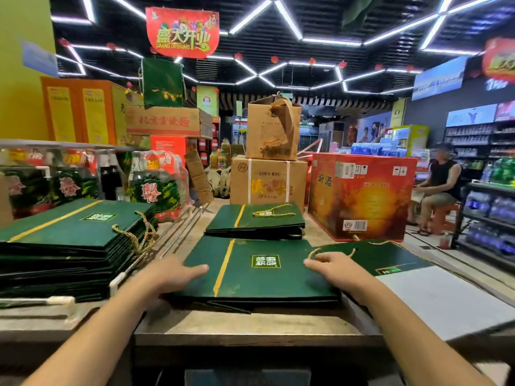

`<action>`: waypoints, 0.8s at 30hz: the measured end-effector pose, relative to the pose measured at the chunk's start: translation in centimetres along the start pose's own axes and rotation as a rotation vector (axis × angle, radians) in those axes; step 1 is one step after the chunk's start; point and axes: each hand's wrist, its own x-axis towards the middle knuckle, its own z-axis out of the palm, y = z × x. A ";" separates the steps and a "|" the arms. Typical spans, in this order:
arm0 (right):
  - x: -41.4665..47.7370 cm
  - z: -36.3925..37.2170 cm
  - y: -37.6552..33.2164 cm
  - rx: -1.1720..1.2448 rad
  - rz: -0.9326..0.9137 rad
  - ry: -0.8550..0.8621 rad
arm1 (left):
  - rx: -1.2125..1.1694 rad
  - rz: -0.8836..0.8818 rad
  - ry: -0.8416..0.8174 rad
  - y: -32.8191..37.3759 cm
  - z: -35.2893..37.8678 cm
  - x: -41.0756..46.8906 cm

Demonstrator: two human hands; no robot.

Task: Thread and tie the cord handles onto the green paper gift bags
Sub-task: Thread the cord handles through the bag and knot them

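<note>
So, both hands are on the middle stack (250, 300) of flat green bags, which sits on the wooden surface (250, 325) right in front of the person. The left hand (178, 274) lies flat on the left edge of the top bag (250, 274), fingers (195, 270) straight and close together. The right hand (331, 267) is on the right edge with its fingers bent over it a bit. I can't tell if it's actually pinching the bag (the thumb is hidden). Neither hand looks to be holding a cord.

Progress-wise, the tall pile (69, 246) left of the middle stack has gold cords (133, 238) poking out of its side. The smaller pile (256, 227) just behind the stack has a cord handle (274, 212) lying on top. The single bag (390, 257) just right of it has a cord loop (312, 253) too. Those look done to me. The top bag shows no handle at all, so I'd guess the whole middle stack is what's left to thread and tie.
</note>
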 end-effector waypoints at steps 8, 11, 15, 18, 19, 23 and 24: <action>0.4 3.5 -0.3 -0.419 0.085 0.016 | 0.500 -0.006 0.129 2.0 5.3 -0.6; 0.6 2.4 -1.5 -0.386 0.102 -0.033 | 0.395 0.158 0.089 2.8 5.7 1.0; 2.6 1.7 -2.0 -0.228 0.160 0.040 | 0.414 0.236 0.012 4.6 6.2 2.6; 4.5 2.1 -2.0 0.087 0.123 0.103 | 0.504 0.196 0.049 6.4 5.8 3.4; 5.0 2.3 -2.0 0.151 0.101 0.101 | 0.515 0.189 0.067 7.1 5.5 3.8; 5.9 3.0 -2.1 0.177 -0.073 0.135 | 0.201 0.344 0.119 10.2 5.4 6.3; 6.0 3.3 -2.0 0.185 -0.144 0.121 | 0.039 0.384 0.096 11.2 5.6 7.1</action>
